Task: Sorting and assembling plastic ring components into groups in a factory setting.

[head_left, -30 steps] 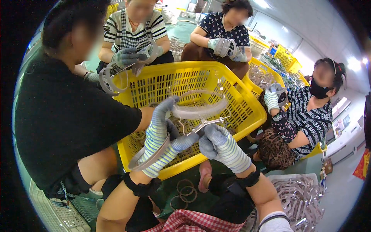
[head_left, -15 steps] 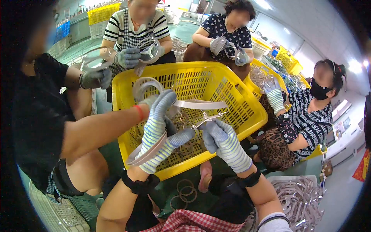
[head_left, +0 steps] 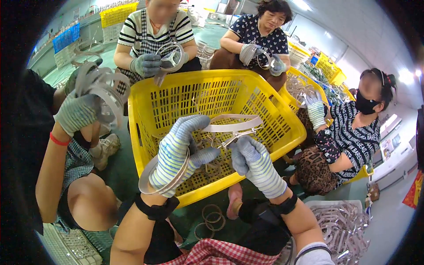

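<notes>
Over the yellow basket, a pale metal ring (head_left: 233, 126) with a small metal clasp (head_left: 239, 136) along its near side is held between my hands. My left hand (head_left: 176, 150), in a striped glove with grey fingertips, is closed on the ring's left end. My right hand (head_left: 259, 165), gloved alike, pinches at the clasp with thumb and forefinger. Several flat rings (head_left: 149, 179) hang around my left wrist. Glove fingers hide part of the clasp and of the ring's left end.
The yellow basket (head_left: 212, 191) holds several rings and wire pieces. Loose rings (head_left: 213, 217) lie on the floor. A white crate (head_left: 340, 203) heaped with metal bands stands at right. Co-workers sit around; one at left holds a bundle of rings (head_left: 104, 95).
The co-worker's arm at left has drawn back from over the basket and now holds rings at far left. The ring has come down against the clasp; my left hand is slightly lower.
</notes>
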The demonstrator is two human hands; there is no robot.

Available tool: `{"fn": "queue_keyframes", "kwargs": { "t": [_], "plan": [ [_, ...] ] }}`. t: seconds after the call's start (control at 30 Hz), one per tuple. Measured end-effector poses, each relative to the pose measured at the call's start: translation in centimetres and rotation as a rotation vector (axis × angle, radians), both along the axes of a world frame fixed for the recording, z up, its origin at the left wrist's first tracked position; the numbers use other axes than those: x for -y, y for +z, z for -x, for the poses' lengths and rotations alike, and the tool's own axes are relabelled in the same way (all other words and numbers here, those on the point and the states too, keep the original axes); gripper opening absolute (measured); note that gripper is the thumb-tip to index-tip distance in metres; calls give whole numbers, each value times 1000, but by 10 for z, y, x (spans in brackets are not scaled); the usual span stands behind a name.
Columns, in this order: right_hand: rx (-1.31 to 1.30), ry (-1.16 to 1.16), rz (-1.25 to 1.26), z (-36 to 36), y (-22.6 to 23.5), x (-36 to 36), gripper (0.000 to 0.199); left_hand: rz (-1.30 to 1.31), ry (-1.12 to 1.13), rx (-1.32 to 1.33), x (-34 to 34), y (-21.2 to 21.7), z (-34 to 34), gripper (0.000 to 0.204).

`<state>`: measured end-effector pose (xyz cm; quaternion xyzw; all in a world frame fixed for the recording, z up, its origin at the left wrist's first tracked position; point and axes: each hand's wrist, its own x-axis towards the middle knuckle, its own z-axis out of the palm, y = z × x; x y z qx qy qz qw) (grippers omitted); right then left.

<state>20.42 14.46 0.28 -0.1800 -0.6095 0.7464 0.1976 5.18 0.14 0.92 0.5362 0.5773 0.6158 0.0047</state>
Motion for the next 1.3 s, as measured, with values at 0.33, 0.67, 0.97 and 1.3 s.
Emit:
{"fn": "queue_keyframes", "kwargs": {
  "t": [0.33,0.67,0.97,1.3],
  "plan": [
    [-22,14,39,2,-9,2,38,-141,124,-3,-11,-7,-9,30],
    [40,-92,-216,7,-17,2,34,-143,-10,-49,-13,-17,-3,50],
    [-41,238,333,2,-2,1,39,-25,-24,8,-17,-29,12,61],
    [-39,295,360,-1,-3,-4,39,75,-54,24,-8,-10,11,38]
  ]
}}
